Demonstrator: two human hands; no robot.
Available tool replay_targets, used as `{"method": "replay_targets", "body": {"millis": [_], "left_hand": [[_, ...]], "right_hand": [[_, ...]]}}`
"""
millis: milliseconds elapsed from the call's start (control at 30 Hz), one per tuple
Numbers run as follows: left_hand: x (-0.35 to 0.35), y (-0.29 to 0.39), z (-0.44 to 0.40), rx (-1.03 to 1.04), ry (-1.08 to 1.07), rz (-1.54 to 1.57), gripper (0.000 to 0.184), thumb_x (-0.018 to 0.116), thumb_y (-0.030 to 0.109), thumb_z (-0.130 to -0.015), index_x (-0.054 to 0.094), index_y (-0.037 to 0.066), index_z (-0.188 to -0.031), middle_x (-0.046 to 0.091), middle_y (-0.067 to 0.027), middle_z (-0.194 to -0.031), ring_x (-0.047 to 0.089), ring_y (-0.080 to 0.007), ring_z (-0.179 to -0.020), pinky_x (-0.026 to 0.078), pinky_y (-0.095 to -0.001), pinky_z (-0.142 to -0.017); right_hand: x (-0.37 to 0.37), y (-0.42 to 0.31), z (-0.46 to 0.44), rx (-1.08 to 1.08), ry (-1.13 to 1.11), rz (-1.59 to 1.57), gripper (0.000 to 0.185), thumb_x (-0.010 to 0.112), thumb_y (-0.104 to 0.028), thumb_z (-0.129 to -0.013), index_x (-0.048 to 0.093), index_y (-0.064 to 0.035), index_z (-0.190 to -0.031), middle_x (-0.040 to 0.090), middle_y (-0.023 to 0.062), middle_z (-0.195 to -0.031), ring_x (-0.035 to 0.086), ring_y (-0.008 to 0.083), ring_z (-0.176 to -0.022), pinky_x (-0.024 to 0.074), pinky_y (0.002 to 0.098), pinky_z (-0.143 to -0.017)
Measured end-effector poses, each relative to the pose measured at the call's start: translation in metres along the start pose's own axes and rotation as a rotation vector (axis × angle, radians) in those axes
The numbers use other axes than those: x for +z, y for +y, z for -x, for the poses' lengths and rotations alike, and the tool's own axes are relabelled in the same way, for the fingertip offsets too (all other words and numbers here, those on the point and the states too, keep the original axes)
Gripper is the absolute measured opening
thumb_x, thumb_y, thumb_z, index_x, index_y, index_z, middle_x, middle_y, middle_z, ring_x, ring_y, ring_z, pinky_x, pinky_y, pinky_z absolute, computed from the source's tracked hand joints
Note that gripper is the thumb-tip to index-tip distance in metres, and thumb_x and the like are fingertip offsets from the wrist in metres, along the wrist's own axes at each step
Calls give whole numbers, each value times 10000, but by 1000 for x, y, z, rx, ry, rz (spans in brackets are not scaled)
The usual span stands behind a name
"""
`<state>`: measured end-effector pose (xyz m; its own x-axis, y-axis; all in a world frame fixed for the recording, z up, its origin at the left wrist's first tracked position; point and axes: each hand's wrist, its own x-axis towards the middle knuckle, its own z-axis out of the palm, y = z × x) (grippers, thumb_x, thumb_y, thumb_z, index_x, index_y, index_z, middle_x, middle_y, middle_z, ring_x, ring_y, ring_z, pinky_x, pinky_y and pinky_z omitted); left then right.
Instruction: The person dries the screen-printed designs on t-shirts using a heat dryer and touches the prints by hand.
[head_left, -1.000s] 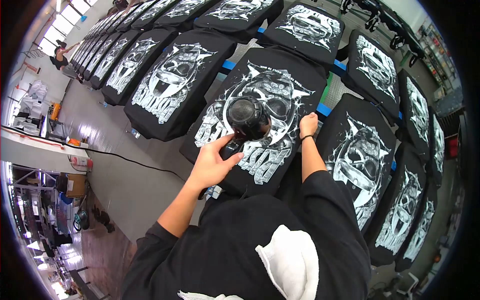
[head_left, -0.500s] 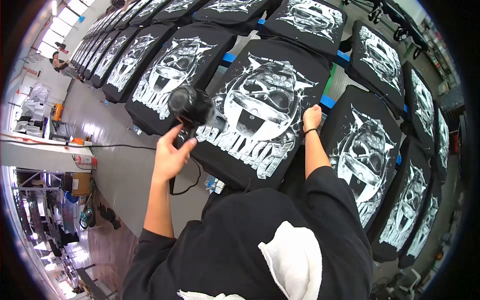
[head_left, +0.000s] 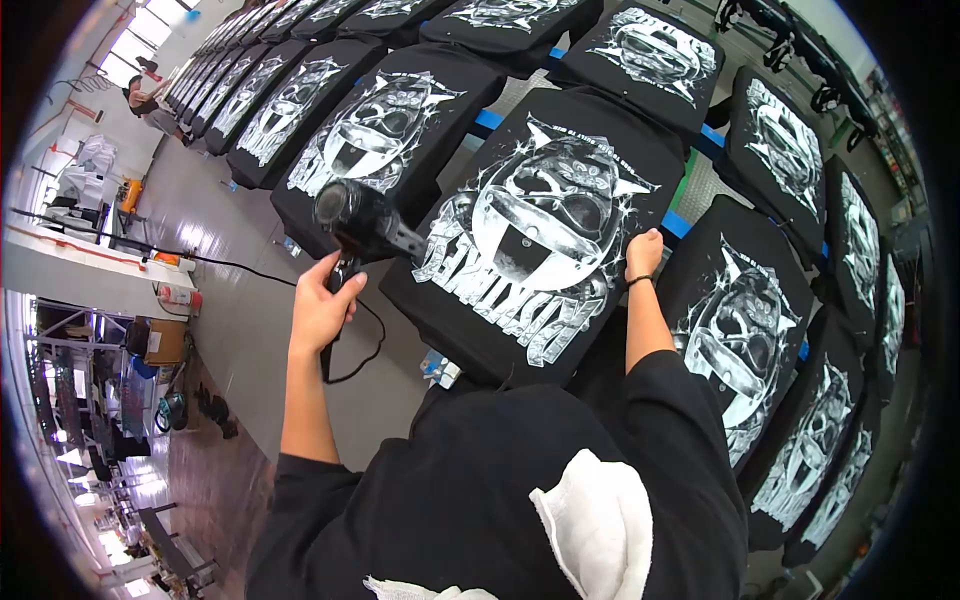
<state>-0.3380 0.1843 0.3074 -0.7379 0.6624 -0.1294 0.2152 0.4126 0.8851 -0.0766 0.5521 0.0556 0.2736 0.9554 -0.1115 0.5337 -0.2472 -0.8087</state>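
My left hand (head_left: 322, 306) is wrapped round the handle of a black hair dryer (head_left: 362, 222), whose nozzle points right, toward the lower left of the print on the nearest black shirt (head_left: 460, 335). That shirt lies flat over a board and bears a white and grey skull-like print with lettering. At the board's right edge, my right hand (head_left: 644, 254) has its fingers curled in; whether it grips the shirt's edge is hidden. A dark cord hangs in a loop below the dryer.
More printed black shirts (head_left: 745, 340) on boards stand right, left and beyond, with blue rails between them. A person (head_left: 150, 105) stands far left by the row. The cord (head_left: 230, 262) runs left. A fire extinguisher (head_left: 180, 297) is at the left.
The dryer in my left hand has moved left from over the middle of the print to the shirt's left edge, its nozzle now in view. My right hand stays at the right edge.
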Motion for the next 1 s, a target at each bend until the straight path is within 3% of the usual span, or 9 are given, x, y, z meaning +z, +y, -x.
{"method": "replay_targets", "body": {"millis": [200, 500, 567, 767, 867, 900, 1000], "left_hand": [[-1, 4, 38, -106, -97, 38, 477, 693, 99, -802, 514, -82, -1206, 525, 1, -651, 471, -50, -482, 382, -203, -419], [40, 14, 54, -47, -142, 105, 517, 694, 115, -809, 489, -96, -1234, 539, 11, -657, 490, -43, -523, 413, -202, -464], [40, 20, 63, -3, -120, -34, 508, 694, 98, -803, 496, -103, -1225, 542, 11, -669, 495, -40, -546, 414, -202, -484], [56, 34, 77, -149, -282, 101, 528, 713, 76, -784, 494, -105, -1229, 587, -11, -732, 505, -43, -560, 417, -197, -495], [78, 27, 72, 69, -295, 36, 490, 717, 86, -784, 524, -107, -1191, 636, -50, -846, 552, -59, -723, 471, -218, -652], [81, 32, 70, 7, -340, 42, 484, 718, 83, -781, 528, -109, -1182, 650, -74, -889, 558, -76, -790, 474, -237, -728], [93, 38, 71, 11, -405, 59, 496, 721, 105, -777, 530, -105, -1184, 657, -94, -891, 558, -79, -782, 475, -241, -725]], "right_hand": [[-2, -3, 1, 3, 0, 20, 428, 296, -314, -961, 553, -2, -1103, 596, 251, -1096, 543, 438, -1028, 421, 494, -867], [-4, -4, 4, -3, -4, 26, 432, 312, -322, -956, 564, -8, -1111, 592, 257, -1110, 542, 448, -1035, 418, 511, -875], [-4, -5, 4, 7, -1, 31, 436, 302, -318, -960, 555, -6, -1128, 594, 259, -1104, 543, 446, -1031, 418, 506, -878], [-5, -7, 5, 22, 10, 31, 415, 314, -308, -960, 555, -11, -1120, 602, 251, -1089, 551, 443, -1019, 427, 500, -869], [-3, -5, 3, 24, 18, 13, 408, 322, -310, -955, 562, -19, -1110, 609, 246, -1072, 561, 442, -1001, 434, 503, -858], [-2, -5, 3, 34, 29, 12, 404, 326, -313, -953, 564, -25, -1107, 613, 242, -1067, 565, 442, -994, 435, 506, -853], [-3, -6, 3, 29, 24, 34, 385, 331, -312, -953, 568, -36, -1080, 614, 238, -1058, 565, 440, -989, 436, 513, -842]]}}
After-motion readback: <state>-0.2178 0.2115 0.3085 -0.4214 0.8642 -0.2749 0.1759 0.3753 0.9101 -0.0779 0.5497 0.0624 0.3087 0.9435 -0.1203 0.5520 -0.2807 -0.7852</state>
